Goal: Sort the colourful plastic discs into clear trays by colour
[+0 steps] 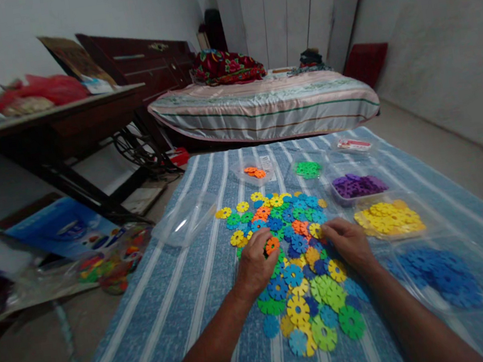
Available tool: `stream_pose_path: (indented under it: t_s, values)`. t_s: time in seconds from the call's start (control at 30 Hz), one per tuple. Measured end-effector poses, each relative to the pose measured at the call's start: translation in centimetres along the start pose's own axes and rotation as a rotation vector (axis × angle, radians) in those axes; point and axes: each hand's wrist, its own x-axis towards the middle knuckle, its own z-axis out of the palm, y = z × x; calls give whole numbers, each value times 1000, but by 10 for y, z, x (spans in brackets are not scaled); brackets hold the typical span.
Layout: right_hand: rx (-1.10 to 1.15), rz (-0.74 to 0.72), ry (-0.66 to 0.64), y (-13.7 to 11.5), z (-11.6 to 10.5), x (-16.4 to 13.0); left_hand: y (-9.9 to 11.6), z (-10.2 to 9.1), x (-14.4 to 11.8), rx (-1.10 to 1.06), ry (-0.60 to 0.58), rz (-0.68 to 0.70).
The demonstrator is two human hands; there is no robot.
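left hand (pixel 256 262): fingers curled, thumb and fingertips pinched on an orange disc (pixel 272 244) at the top of the hand. right hand (pixel 348 242): palm down, fingers bent on the pile of discs (pixel 293 257); whether it grips a disc cannot be told. the two hands are apart, with the pile between and below them, resting on a blue striped cloth (pixel 185 295). just right of the right hand: a tray of yellow discs (pixel 389 218). beyond it, a tray of purple discs (pixel 358 185). nearer the person on the right, a tray of blue discs (pixel 441 279). ahead of the hands: a tray of green discs (pixel 308 168) and a tray of orange discs (pixel 254 172). left of the left hand: an empty clear tray (pixel 184 219). far ahead: a bed (pixel 262 107).
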Motion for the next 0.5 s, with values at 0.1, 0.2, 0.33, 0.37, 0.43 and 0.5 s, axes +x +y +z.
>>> stream_pose_path:
  t_s: [0.1,0.2,0.33,0.37,0.43,0.5]
  values:
    - [6,-1,1,0,0,0,4,-1,0,-27,-4,-7]
    - [6,-4,2,-1,0,0,9,-3,1,-55,-22,-22]
    - [8,-1,8,-1,1,0,14,-10,6,-53,2,-34]
    - [8,-2,6,-1,1,0,15,-12,7,-57,15,-47]
    - [9,-6,1,0,2,-1,18,-17,11,-94,9,-113]
    - [9,-13,-4,0,2,-1,20,-20,14,-183,-57,-263]
